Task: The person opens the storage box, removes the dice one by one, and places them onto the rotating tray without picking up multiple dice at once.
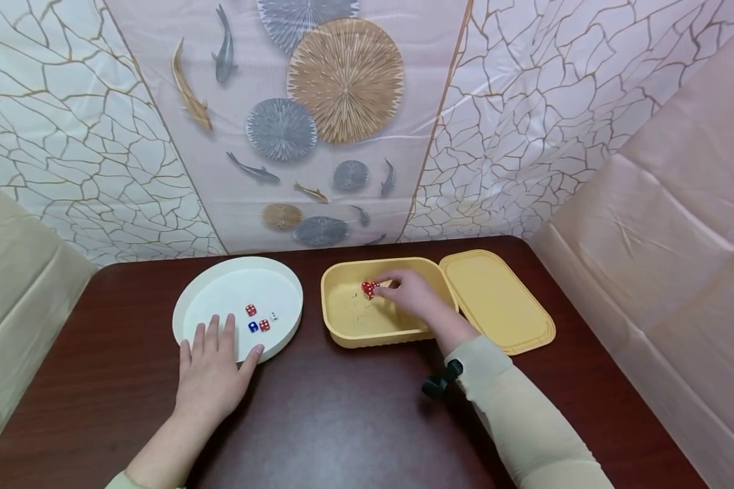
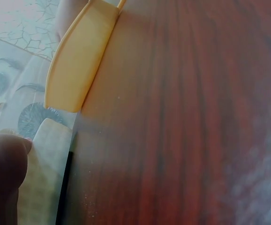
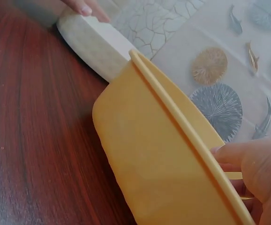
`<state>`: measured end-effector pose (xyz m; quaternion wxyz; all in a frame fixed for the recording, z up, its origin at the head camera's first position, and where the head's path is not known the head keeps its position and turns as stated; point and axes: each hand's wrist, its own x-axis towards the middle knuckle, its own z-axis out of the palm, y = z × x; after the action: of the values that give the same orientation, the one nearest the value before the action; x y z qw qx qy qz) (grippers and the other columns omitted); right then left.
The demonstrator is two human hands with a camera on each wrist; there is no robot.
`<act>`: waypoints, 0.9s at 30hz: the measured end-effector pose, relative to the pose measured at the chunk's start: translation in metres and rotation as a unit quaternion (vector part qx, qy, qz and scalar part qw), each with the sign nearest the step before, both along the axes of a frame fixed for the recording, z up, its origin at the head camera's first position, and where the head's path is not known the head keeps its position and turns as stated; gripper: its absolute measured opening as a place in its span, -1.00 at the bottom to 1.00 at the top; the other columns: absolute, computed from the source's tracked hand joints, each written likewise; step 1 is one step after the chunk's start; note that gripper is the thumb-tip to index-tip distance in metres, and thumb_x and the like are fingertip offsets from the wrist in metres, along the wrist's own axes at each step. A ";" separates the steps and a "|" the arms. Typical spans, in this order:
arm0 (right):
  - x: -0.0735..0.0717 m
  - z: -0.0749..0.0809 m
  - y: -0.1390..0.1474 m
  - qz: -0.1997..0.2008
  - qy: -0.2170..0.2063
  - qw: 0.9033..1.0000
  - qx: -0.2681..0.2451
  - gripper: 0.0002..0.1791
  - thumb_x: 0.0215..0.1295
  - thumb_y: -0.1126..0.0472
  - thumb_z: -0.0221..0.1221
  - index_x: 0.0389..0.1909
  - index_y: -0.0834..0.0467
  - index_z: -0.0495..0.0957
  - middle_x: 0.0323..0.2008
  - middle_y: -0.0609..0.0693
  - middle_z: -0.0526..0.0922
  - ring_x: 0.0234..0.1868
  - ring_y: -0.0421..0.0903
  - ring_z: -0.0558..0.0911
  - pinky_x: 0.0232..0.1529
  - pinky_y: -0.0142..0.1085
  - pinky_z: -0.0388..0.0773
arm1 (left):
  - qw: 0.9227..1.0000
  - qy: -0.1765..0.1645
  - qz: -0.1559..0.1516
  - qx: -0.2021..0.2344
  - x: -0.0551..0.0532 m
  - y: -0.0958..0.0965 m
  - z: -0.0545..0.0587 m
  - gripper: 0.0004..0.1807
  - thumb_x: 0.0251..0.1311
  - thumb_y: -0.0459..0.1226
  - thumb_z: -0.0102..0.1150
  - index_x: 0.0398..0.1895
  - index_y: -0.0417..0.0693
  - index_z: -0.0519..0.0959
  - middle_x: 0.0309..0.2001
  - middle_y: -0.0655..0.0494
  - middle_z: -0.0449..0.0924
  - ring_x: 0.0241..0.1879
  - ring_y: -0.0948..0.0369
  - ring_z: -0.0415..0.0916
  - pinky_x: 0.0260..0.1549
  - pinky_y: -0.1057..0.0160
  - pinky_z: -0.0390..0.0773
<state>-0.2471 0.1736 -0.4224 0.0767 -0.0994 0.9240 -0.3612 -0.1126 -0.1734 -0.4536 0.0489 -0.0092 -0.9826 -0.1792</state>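
Observation:
My right hand (image 1: 408,293) reaches over the side of a yellow plastic box (image 1: 348,334). Its thumb and forefinger pinch a red die (image 1: 376,286) with white dots, close against other red dice (image 1: 367,288). In the right wrist view the box wall (image 3: 140,140) hides the fingertips and dice. My left hand (image 1: 211,370) rests, fingers straight and spread, over the near rim of a round white tray (image 1: 186,299). Inside that tray lie two red dice (image 1: 264,325), a blue die (image 1: 253,327) and a white die (image 1: 274,316).
The yellow lid (image 1: 501,299) lies flat on the dark wooden table (image 1: 336,421), right of the box. A patterned cloth (image 1: 342,183) hangs behind the table's back edge. The tray stands left of the box with a gap between them.

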 end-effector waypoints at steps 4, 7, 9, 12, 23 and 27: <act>-0.001 0.000 0.000 -0.003 -0.005 1.000 0.005 -0.64 0.30 0.07 0.31 0.08 0.08 0.66 -0.33 0.02 0.68 -0.31 -0.06 0.62 -0.26 -0.23 0.52 | 1.000 -0.001 0.000 0.000 0.000 0.000 0.000 -0.06 0.40 0.26 -0.17 0.55 -0.25 -0.02 0.49 -0.41 -0.08 0.47 -0.33 -0.23 0.35 -0.38 -0.31; -0.001 0.002 -0.003 -0.002 -0.009 1.000 0.023 -0.64 0.32 0.04 0.29 0.09 0.06 0.65 -0.31 0.04 0.70 -0.30 -0.06 0.64 -0.24 -0.22 0.52 | 1.000 0.002 0.000 0.001 -0.001 0.000 -0.001 -0.06 0.40 0.26 -0.17 0.55 -0.25 -0.02 0.48 -0.42 -0.07 0.47 -0.34 -0.22 0.35 -0.39 -0.32; -0.002 0.004 -0.005 0.000 -0.003 0.999 0.048 -0.65 0.33 0.02 0.28 0.07 0.05 0.66 -0.30 0.02 0.70 -0.29 -0.08 0.62 -0.23 -0.22 0.52 | 1.000 0.005 0.000 0.003 -0.001 0.000 -0.002 -0.06 0.40 0.26 -0.17 0.54 -0.25 -0.01 0.48 -0.42 -0.06 0.46 -0.34 -0.21 0.34 -0.39 -0.31; -0.006 0.003 -0.008 0.002 0.013 0.996 0.092 -0.67 0.33 -0.01 0.27 0.02 0.05 0.69 -0.24 -0.04 0.70 -0.25 -0.11 0.61 -0.18 -0.20 0.52 | 1.000 0.006 0.000 0.003 -0.002 0.000 -0.002 -0.06 0.40 0.27 -0.19 0.54 -0.25 -0.01 0.48 -0.42 -0.06 0.46 -0.34 -0.20 0.34 -0.39 -0.30; -0.010 0.001 -0.023 0.025 0.062 0.970 0.233 -0.73 0.30 -0.09 0.28 -0.15 -0.02 0.71 -0.12 -0.07 0.72 -0.09 -0.05 0.64 -0.05 -0.11 0.55 | 1.000 0.003 0.002 -0.001 -0.001 0.000 -0.002 -0.06 0.40 0.26 -0.18 0.54 -0.25 0.00 0.48 -0.42 -0.06 0.47 -0.34 -0.20 0.34 -0.39 -0.28; -0.009 0.002 -0.027 0.043 0.079 0.962 0.259 -0.78 0.31 -0.06 0.27 -0.26 0.00 0.66 -0.26 -0.07 0.69 -0.17 -0.05 0.63 -0.13 -0.11 0.56 | 1.000 0.000 0.003 0.000 -0.001 0.001 -0.001 -0.06 0.40 0.27 -0.20 0.55 -0.25 -0.01 0.48 -0.42 -0.07 0.47 -0.34 -0.21 0.35 -0.38 -0.29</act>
<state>-0.2564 0.1467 -0.4204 0.0416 -0.1442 0.9839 -0.0967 -0.1137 -0.1728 -0.4546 0.0490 -0.0059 -0.9826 -0.1790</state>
